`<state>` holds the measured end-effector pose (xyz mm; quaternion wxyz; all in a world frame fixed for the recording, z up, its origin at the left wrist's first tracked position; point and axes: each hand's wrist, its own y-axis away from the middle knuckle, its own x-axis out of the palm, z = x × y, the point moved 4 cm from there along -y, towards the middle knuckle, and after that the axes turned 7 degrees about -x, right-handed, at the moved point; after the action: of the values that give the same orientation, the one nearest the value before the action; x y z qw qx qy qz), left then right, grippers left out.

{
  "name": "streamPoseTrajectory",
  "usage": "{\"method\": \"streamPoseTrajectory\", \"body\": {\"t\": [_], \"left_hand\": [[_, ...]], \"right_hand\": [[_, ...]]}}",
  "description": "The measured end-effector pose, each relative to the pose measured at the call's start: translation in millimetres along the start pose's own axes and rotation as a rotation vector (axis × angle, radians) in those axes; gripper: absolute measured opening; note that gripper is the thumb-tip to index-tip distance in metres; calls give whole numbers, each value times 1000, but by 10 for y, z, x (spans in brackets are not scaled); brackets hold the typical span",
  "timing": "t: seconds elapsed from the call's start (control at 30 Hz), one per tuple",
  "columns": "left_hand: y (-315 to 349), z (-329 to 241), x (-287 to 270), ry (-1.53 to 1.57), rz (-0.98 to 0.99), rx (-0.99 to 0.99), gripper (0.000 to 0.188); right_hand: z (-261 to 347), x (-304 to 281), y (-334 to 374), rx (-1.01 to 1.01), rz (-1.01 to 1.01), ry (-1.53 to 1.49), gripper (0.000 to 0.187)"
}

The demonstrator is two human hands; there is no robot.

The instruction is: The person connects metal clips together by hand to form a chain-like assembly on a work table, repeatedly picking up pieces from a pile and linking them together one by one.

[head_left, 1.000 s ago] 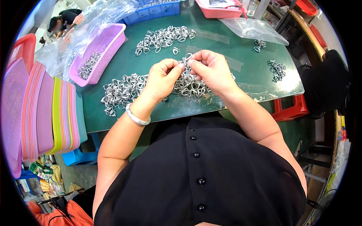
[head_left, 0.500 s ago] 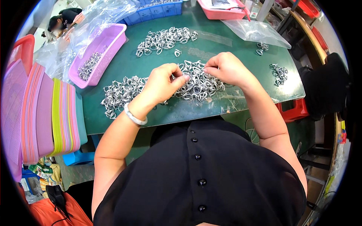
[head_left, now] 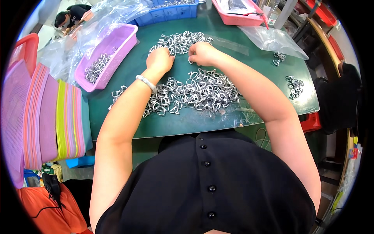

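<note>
Silver-coloured metal rings lie in two heaps on the green table: a far heap (head_left: 179, 42) and a wide near heap (head_left: 212, 91). Both hands are at the far heap's near edge. My left hand (head_left: 159, 60), with a pale bangle (head_left: 146, 83) on its wrist, has curled fingers by the rings; what its fingertips hold, if anything, is hidden. My right hand (head_left: 202, 54) pinches a single ring (head_left: 190, 61) at the table surface, thumb and forefinger bent round it.
A purple basket (head_left: 130, 39) with rings stands at the left, beside stacked coloured baskets (head_left: 48, 113). A blue crate (head_left: 167, 13) and a pink tray (head_left: 239, 19) stand at the back. Small ring groups (head_left: 295, 86) lie right. Another person (head_left: 74, 16) sits far left.
Both hands have moved away from the near heap, forward to the far heap. My right hand has reached the loose ring lying in front of it. The view has shifted slightly.
</note>
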<state>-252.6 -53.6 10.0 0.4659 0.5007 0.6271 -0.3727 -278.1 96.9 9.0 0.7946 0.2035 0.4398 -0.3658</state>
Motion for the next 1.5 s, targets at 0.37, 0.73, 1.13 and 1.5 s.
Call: {"method": "streamPoseTrajectory", "body": {"t": [0.37,0.73,1.13,1.5], "left_hand": [[254,136,-52,713,63,112,14],[1104,-272,-383,1468,320,237,22],[1336,-286,-412,1247,149,410,20],[1529,-335,-638,901,-280,712,21]], "right_hand": [[20,-173,539,-18,-16,-974,12],[418,-300,1060,-301,-237,-1041,9],[636,-213,1266,-385,-423,-952,20],[973,-332,1484,-609,-815,-58,28]]}}
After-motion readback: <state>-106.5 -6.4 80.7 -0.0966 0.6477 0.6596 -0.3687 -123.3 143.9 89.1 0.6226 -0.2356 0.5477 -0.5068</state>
